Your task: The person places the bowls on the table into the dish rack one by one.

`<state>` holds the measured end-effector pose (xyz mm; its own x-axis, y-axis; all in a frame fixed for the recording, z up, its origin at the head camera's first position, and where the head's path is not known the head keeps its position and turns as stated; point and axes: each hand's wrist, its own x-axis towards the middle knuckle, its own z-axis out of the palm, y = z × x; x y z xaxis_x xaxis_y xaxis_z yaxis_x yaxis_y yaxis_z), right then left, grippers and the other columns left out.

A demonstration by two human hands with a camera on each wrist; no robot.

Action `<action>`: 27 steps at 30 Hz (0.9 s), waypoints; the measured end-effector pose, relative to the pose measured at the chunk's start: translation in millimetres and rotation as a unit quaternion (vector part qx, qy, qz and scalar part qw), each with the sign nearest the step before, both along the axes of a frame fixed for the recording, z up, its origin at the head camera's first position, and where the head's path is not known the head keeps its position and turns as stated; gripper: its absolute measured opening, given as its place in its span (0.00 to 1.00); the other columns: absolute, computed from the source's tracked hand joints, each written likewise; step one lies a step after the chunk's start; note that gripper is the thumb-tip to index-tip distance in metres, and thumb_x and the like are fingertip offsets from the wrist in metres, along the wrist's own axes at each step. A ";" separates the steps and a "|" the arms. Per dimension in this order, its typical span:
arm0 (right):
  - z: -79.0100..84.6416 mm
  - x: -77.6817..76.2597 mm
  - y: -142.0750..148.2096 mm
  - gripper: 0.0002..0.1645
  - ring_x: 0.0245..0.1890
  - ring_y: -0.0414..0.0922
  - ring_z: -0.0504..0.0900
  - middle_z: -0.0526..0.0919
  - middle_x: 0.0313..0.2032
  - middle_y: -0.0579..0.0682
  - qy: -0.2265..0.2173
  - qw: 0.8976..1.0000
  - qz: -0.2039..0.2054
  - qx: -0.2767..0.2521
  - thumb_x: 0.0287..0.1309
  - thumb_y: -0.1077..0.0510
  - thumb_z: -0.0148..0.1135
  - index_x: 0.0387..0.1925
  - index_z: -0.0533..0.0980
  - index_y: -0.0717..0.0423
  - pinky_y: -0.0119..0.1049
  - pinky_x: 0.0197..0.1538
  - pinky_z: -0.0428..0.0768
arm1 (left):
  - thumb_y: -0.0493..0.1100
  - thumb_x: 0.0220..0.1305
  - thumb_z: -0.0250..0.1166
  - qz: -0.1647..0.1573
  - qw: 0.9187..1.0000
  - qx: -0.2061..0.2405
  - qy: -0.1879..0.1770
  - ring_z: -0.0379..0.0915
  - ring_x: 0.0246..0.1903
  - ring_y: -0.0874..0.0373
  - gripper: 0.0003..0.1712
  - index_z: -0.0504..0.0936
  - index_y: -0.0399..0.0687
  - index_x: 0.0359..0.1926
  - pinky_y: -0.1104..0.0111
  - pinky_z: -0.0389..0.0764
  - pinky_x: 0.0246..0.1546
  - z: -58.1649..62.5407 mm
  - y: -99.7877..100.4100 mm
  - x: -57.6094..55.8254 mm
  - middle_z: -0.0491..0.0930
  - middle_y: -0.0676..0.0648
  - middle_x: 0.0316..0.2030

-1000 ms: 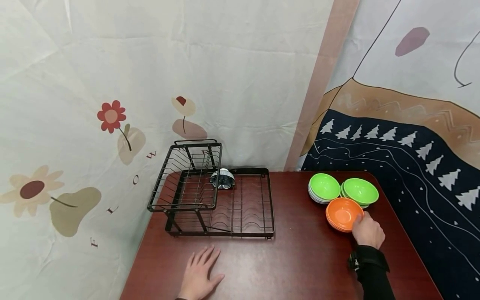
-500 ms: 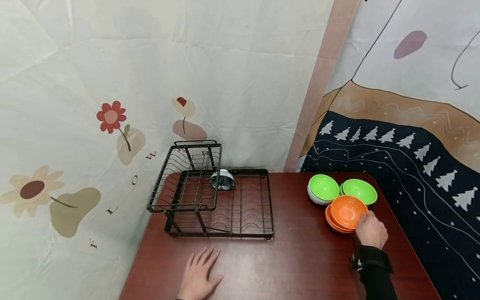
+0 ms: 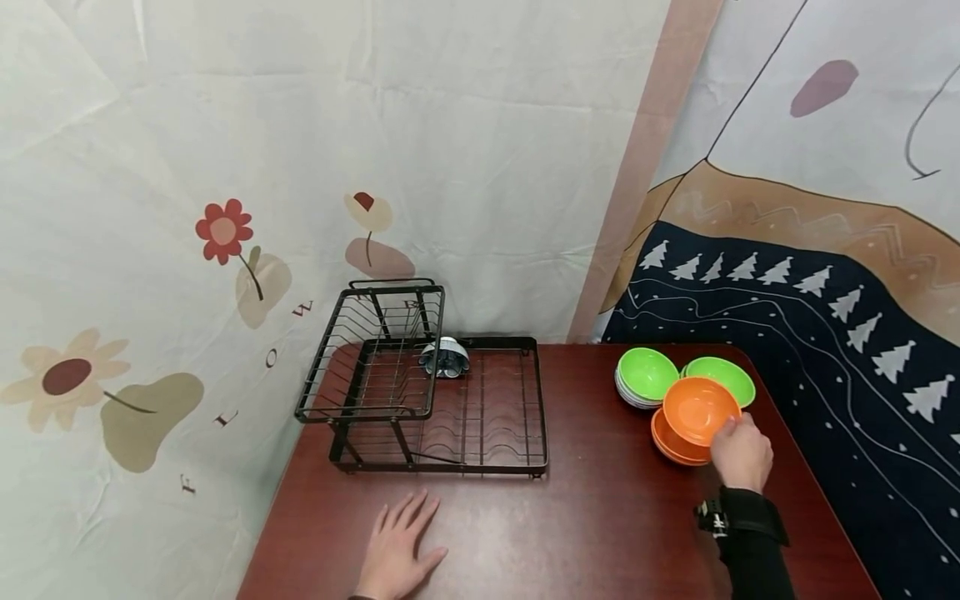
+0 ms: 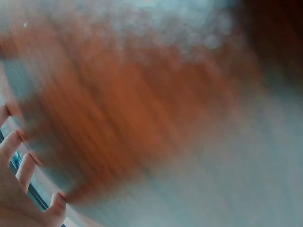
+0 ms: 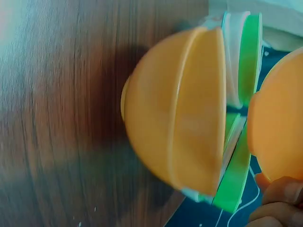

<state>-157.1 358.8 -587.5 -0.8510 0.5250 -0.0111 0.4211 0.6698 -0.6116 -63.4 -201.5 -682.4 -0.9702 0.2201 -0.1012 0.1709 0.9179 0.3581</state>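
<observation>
An orange bowl [image 3: 701, 410] is pinched at its right rim by my right hand [image 3: 741, 452], raised and tilted above a stack of orange bowls [image 3: 675, 442]. In the right wrist view, a gap separates the lifted bowl [image 5: 279, 123] from the orange bowls [image 5: 180, 109] on the table. Behind them stand two stacks topped by green bowls, the left green bowl [image 3: 648, 374] over white ones and the right green bowl [image 3: 723, 380] partly hidden. My left hand [image 3: 397, 546] rests on the table with its fingers spread, holding nothing.
A black two-tier dish rack [image 3: 480, 468] stands at the back left of the reddish-brown table [image 3: 592, 533]. Inside its lower tier, near the back, sits a patterned bowl [image 3: 447, 358] on its side. Printed cloth [image 3: 510, 167] hangs behind the table.
My right hand has lifted the top orange bowl off its stack, and the bowl has risen and tilted. The left hand has stayed in place.
</observation>
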 end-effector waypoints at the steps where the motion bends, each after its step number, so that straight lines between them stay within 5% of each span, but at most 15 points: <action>1: 0.8 -0.9 -3.9 0.30 0.56 0.85 0.75 0.74 0.58 0.90 -0.002 1.000 0.002 -0.001 0.87 0.56 0.36 0.66 0.67 0.81 0.76 0.61 0.75 | 0.73 0.63 0.73 0.000 1.000 0.002 -0.002 0.70 0.78 0.40 0.47 0.78 0.63 0.78 0.31 0.64 0.80 -0.2 -0.1 -0.4 0.76 0.47 0.79; 6: -0.5 -6.0 -26.4 0.27 0.54 0.84 0.78 0.77 0.54 0.89 -0.002 1.000 0.027 0.009 0.86 0.57 0.38 0.58 0.71 0.81 0.76 0.57 0.77 | 0.73 0.63 0.73 -0.003 1.000 0.010 -0.002 0.69 0.78 0.38 0.47 0.77 0.62 0.78 0.30 0.64 0.80 -1.9 -1.3 -1.0 0.75 0.47 0.79; 10: -12.6 -13.3 -42.4 0.27 0.47 0.84 0.80 0.81 0.43 0.86 0.039 0.997 0.048 0.041 0.83 0.56 0.38 0.47 0.74 0.79 0.74 0.51 0.79 | 0.73 0.63 0.73 -0.005 1.000 0.002 0.003 0.70 0.78 0.39 0.47 0.77 0.63 0.79 0.31 0.65 0.79 -0.4 -0.8 -0.5 0.75 0.47 0.79; 17: -32.8 -28.4 -69.4 0.27 0.42 0.82 0.82 0.82 0.40 0.85 0.050 0.993 0.091 0.061 0.84 0.56 0.41 0.55 0.75 0.80 0.74 0.46 0.79 | 0.72 0.62 0.75 -0.003 1.000 -0.011 0.012 0.71 0.77 0.41 0.47 0.78 0.63 0.78 0.32 0.67 0.79 0.2 0.7 0.5 0.76 0.48 0.78; 23: -86.0 -54.3 -76.6 0.27 0.39 0.79 0.84 0.85 0.39 0.81 0.044 0.990 0.125 0.057 0.86 0.53 0.41 0.54 0.76 0.75 0.69 0.38 0.79 | 0.72 0.62 0.74 -0.005 1.000 -0.020 0.019 0.72 0.76 0.40 0.46 0.79 0.61 0.76 0.31 0.68 0.78 1.4 2.6 -1.7 0.77 0.47 0.77; 27: -104.1 -60.4 -89.6 0.23 0.35 0.76 0.85 0.86 0.34 0.76 0.067 0.984 0.153 0.057 0.85 0.52 0.46 0.48 0.77 0.69 0.65 0.34 0.79 | 0.71 0.64 0.73 -0.007 0.999 -0.033 0.019 0.75 0.73 0.41 0.44 0.81 0.59 0.75 0.32 0.73 0.74 8.3 7.9 -4.6 0.81 0.46 0.73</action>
